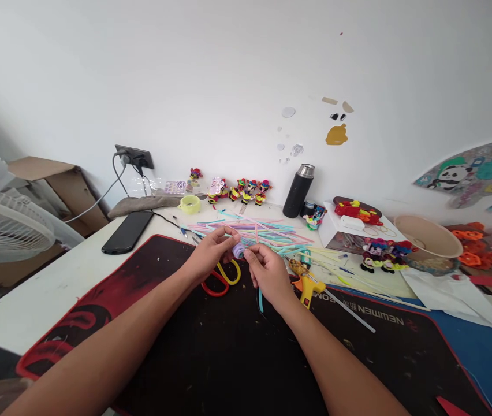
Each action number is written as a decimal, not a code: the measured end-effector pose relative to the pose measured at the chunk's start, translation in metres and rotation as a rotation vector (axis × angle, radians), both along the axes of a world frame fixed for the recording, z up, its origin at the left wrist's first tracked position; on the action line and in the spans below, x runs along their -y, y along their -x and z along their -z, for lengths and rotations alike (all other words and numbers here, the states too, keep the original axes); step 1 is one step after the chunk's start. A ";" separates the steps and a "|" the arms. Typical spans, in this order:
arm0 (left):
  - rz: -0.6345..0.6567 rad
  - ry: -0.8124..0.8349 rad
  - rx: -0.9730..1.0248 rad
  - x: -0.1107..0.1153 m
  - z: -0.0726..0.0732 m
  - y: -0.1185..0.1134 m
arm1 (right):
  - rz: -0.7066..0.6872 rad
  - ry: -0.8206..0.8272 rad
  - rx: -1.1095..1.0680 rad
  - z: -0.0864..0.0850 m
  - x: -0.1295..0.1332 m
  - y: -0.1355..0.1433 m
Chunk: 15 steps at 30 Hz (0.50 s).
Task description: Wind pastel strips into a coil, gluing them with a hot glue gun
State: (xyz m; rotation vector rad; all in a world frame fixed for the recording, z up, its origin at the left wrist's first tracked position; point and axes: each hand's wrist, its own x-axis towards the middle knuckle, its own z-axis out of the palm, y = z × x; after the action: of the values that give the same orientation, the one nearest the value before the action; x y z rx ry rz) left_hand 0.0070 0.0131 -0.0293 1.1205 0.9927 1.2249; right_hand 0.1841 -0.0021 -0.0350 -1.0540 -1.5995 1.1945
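Observation:
Above the black desk mat point(211, 352), my left hand point(215, 254) pinches a small lavender and light-blue coil of fuzzy pipe cleaner point(239, 250) from the left. My right hand point(268, 273) grips the same coil on its right side with thumb and forefinger. Below the right hand hangs a light-blue strip point(260, 300); whether it joins the coil is hidden. Scissors point(215, 289) with red and yellow handles lie just under the left hand. To the right of my right hand rests a yellow glue gun point(310, 286) with a clear glue stick in its back.
Pastel pipe cleaners point(280, 231) are heaped behind my hands. Several fuzzy figures point(250, 190) stand along the wall, left of a black thermos point(300, 190). A phone point(128, 232) and tape roll point(190, 204) are at left; a white box point(336, 234) and bowl point(432, 237) at right.

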 end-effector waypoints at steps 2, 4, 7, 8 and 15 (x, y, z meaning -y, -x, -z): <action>-0.005 -0.023 -0.049 0.001 0.001 -0.001 | 0.004 -0.020 0.030 0.002 0.000 0.000; -0.021 -0.034 -0.101 0.001 0.001 -0.002 | 0.011 -0.046 0.081 0.005 -0.001 0.000; -0.030 -0.017 -0.129 0.002 0.000 -0.003 | 0.027 -0.077 0.144 0.008 -0.002 -0.001; -0.025 -0.007 -0.125 0.002 0.000 -0.003 | 0.034 -0.082 0.151 0.008 -0.002 -0.001; 0.116 0.047 -0.006 0.004 -0.006 0.002 | 0.077 -0.079 0.131 0.007 -0.005 -0.004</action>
State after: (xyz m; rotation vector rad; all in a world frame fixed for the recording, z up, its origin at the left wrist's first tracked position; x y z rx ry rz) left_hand 0.0052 0.0093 -0.0231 1.1300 0.9438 1.1007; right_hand 0.1878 0.0033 -0.0417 -1.1523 -1.6765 1.0207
